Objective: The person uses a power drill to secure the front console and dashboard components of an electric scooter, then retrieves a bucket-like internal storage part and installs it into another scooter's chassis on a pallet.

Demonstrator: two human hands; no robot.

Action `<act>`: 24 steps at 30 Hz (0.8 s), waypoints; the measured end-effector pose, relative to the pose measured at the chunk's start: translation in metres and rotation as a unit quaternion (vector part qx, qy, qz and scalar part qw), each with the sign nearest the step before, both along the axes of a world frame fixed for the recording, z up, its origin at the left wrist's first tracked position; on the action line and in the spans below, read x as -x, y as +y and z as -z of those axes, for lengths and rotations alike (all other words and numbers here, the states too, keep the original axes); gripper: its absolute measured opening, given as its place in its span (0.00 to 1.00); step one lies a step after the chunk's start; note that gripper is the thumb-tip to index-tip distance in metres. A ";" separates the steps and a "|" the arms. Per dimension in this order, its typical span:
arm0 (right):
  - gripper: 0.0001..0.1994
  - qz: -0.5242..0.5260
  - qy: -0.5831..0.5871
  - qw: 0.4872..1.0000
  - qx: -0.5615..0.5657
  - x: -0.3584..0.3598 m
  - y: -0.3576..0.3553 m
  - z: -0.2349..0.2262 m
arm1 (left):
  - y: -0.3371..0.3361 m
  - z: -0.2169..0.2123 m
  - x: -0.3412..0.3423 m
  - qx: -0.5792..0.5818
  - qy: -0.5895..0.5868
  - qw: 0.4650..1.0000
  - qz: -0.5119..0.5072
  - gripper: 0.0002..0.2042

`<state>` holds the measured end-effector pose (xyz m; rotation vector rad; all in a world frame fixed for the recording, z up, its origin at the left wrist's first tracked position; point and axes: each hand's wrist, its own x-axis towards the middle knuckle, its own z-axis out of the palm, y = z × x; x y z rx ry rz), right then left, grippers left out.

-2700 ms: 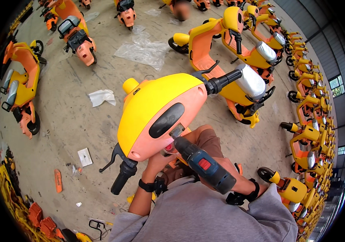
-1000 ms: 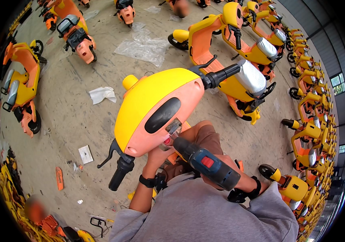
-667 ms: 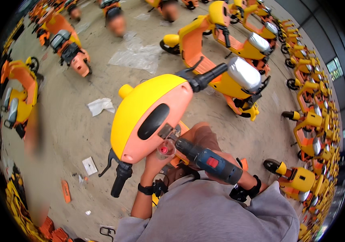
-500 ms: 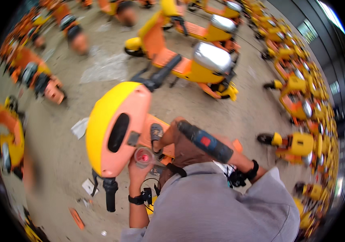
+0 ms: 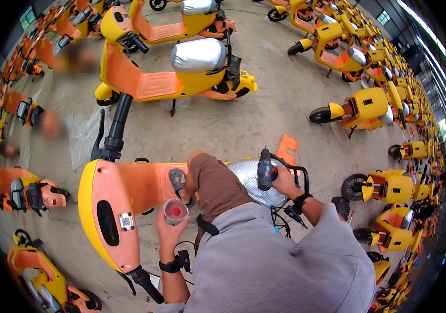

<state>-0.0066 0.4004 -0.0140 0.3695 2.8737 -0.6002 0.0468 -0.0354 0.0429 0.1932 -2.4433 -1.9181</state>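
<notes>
The clear cup (image 5: 167,209) shows red inside; the drill (image 5: 264,172) is blue-black.

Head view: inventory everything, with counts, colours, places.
Near scooter: one, yellow, orange and silver, centre left.
Other scooters: many, same colours, left, right, top.
Sheeting: count unclear, clear, upper left.
Drill: one, blue and black, right of centre.
Angular piece: one, orange, beyond drill.
Cup: one, clear with red contents, left of centre.
Clog: at least one, grey, centre.
Shorts: one pair, brown, centre.
Shirt: one, grey, lower centre.
Wrist straps: two, black, left and right.
Left grip: one, holding cup.
Right grip: one, holding drill.
</notes>
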 end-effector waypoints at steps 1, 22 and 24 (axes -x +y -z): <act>0.27 0.001 -0.017 1.000 0.003 -0.004 -0.004 0.011 | -0.001 -0.001 0.000 -0.001 -0.005 1.000 0.000 0.31; 0.35 -0.078 0.003 0.988 -0.135 -0.007 0.007 0.062 | -0.025 -0.021 -0.031 0.016 0.018 0.996 -0.081 0.32; 0.23 -0.142 0.007 0.989 -0.045 0.023 -0.032 0.016 | -0.031 -0.018 -0.041 -0.022 0.011 0.993 -0.112 0.31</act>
